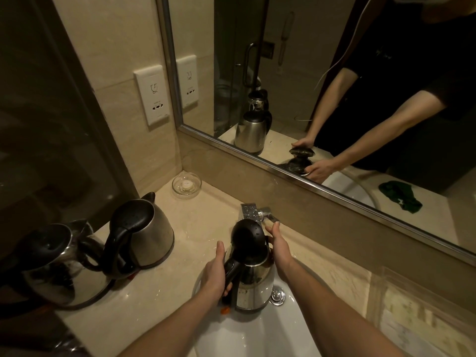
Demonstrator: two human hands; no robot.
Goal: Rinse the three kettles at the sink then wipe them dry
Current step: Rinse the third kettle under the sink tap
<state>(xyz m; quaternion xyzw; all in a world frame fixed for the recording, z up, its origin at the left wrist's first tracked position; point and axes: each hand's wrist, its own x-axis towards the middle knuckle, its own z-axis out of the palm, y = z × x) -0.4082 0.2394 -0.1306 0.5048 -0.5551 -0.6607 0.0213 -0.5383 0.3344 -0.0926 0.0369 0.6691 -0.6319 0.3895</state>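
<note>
We see the left hand (215, 273) wrapped round the black handle (231, 273) of a steel kettle (255, 282), thumb pointing up along its side. The right hand (279, 247) is on the far side of the same kettle, up by the top. From above its fingers are hidden, but the reflection shows them curled round the body, so both hands are grasping it. The kettle is held roughly upright over the white sink (257, 336), its black lid (248, 233) tipped open and dotted with drops. Just behind the lid stands the chrome tap (249, 211), with its lever (270, 218) close to the right thumb. A chrome drain knob (277, 296) sits on the sink's rim, just beside the kettle's base.

On the pale stone tabletop (195, 228), left of the sink, a second kettle (150, 235) stands upright with its lid closed and wet, its spout towards the wall. A third kettle (59, 269), shinier, stands just beside it at the left edge, also closed. In the back corner a glass dish (186, 185) holds a small white item that we cannot make out.

A white socket plate (152, 95) is on the side wall, and the mirror (334, 195) runs along the back. In its reflection a green cloth (400, 197) lies crumpled on the tabletop beside the sink.
</note>
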